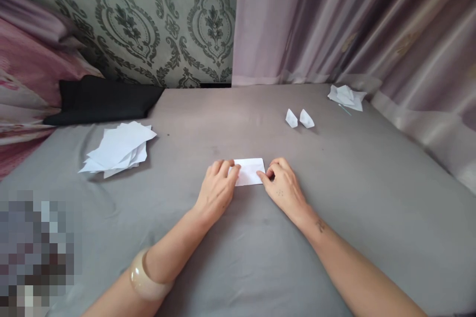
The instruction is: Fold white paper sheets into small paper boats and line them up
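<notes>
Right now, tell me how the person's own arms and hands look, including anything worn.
No gloves or sleeves show. The left forearm wears a wide, glossy, cream-coloured bangle. The right hand has a cluster of small dark dots on its back, and a small dark mark sits near that wrist.

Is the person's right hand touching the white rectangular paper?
Touching: the head view shows the right hand with its thumb on the white rectangular paper at its right end.

Black cloth (104,101) near patterned wallpaper (171,26)
</notes>
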Demonstrator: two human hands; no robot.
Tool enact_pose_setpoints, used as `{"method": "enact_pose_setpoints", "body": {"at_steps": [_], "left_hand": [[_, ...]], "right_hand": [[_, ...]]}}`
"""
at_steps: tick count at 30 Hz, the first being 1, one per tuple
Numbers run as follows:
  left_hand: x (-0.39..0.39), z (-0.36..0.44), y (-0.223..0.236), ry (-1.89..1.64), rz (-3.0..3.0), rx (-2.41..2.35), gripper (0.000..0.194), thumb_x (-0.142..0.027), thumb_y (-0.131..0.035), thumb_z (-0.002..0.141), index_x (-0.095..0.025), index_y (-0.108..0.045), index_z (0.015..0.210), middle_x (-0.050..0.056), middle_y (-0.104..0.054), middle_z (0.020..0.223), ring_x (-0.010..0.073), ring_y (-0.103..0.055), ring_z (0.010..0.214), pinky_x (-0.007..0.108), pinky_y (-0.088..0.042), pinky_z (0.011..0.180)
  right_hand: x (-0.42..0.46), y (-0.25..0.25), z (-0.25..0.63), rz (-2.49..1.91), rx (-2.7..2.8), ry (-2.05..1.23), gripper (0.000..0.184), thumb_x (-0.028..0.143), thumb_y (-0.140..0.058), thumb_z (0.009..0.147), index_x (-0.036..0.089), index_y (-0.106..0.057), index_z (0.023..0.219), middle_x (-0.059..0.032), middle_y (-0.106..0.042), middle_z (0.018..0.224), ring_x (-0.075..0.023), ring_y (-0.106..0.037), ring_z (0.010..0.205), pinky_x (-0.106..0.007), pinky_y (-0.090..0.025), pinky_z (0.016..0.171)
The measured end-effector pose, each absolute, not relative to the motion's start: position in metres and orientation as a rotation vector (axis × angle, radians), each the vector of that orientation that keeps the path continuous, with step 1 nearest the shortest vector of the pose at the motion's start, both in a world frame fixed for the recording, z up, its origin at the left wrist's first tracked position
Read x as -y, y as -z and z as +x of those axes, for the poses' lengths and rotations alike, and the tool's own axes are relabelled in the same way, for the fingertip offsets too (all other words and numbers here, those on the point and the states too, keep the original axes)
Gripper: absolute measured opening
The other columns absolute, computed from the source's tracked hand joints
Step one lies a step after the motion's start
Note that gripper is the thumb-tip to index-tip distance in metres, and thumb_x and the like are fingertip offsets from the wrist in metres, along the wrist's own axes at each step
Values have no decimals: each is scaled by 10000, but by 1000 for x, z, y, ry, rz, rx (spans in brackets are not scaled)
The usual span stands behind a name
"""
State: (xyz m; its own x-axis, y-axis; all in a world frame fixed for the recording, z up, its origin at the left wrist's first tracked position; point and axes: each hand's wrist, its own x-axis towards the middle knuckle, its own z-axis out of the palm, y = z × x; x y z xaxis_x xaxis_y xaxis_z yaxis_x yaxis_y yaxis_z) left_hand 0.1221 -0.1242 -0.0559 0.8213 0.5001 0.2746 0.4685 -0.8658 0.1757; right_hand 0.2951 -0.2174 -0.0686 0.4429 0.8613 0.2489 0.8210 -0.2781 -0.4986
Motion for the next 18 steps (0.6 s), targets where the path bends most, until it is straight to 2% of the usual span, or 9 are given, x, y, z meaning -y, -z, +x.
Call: {"method": "enact_pose_setpoints", "body": {"at_steps": [3,6,9,13,18], "left_hand": [[126,124,56,-332,2969,-492,301,-105,-368,910,-135,-538,1156,126,-582,1226,253,-492,1174,394,-428,966],[130,125,60,-243,2967,-471,401,-64,-375,868,-76,-483,1254,161,-521,1340,243,-445,1281,368,-390,1048],[133,123,65,-189,2964,-544,515,-55,-396,823,-36,-408,1338,175,-450,1412,251,-351,1356,370,-349,1097],[133,118,66,-207,2943,-663,520,-78,-387,839,-67,-414,1358,148,-436,1427,245,-374,1342,377,-373,1088],[128,107,64,-284,2950,-753,427,-109,-373,886,-115,-506,1292,109,-510,1374,235,-451,1293,369,-423,1047]], "right_hand": [[219,66,292,-2058,1529,-31,99,237,-509,886,175,-587,885,-98,-591,959,-222,-597,862,-369,-511,771],[221,63,283,-1846,1822,-87,360,101,-323,924,164,-549,1197,-125,-574,1228,-227,-526,1160,-400,-459,968],[224,61,275,-1727,2033,-261,478,140,-286,949,164,-344,1422,-103,-415,1451,-191,-361,1348,-408,-361,1098],[228,60,270,-1816,2139,-317,552,312,-309,972,115,-210,1479,-100,-235,1536,-183,-212,1415,-407,-238,1165],[227,60,275,-1931,2138,-271,563,397,-259,979,120,-255,1469,-81,-227,1535,-196,-172,1424,-412,-184,1175]]}}
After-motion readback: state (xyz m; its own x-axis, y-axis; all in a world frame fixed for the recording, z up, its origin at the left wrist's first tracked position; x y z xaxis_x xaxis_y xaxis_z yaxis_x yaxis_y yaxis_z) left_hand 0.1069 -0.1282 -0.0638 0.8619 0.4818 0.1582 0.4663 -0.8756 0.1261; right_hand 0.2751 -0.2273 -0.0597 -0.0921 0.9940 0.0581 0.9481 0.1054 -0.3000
